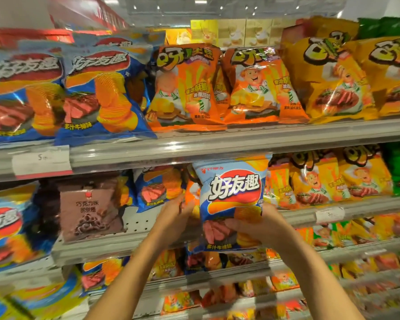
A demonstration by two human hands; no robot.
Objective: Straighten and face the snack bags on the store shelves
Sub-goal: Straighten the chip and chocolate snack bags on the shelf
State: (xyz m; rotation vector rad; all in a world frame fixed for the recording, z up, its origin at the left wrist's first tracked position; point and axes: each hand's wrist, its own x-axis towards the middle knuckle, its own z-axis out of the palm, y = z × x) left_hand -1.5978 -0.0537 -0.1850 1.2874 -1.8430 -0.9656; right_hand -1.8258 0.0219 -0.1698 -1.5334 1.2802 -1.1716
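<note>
Blue chip bag [231, 204] held up by both hands in front of the second shelf [217, 241], print facing the camera, long axis upright with a slight lean. Right hand [258, 224] curled round the bag's lower right edge, fingers wrapped onto the front over the meat picture, firm grip. Left hand [178, 212] at the bag's left edge; fingers bent toward it, but whether they pinch this bag or the orange bag [191, 192] behind it, can't tell. Bag's top corner sits just under the front lip of the upper shelf [217, 144].

Outward: a matching small blue bag [158, 188] stands further back on the second shelf, left of the held one; past it a brown chocolate ring bag [90, 209] near the shelf's left front. Yellow bags [333, 181] stand to the right.

Likely step: seat the held bag with its match. That slot lies up-left and back from the hands, so the left hand is nearer and the right pushes across. Bag should stay upright, face out.
</note>
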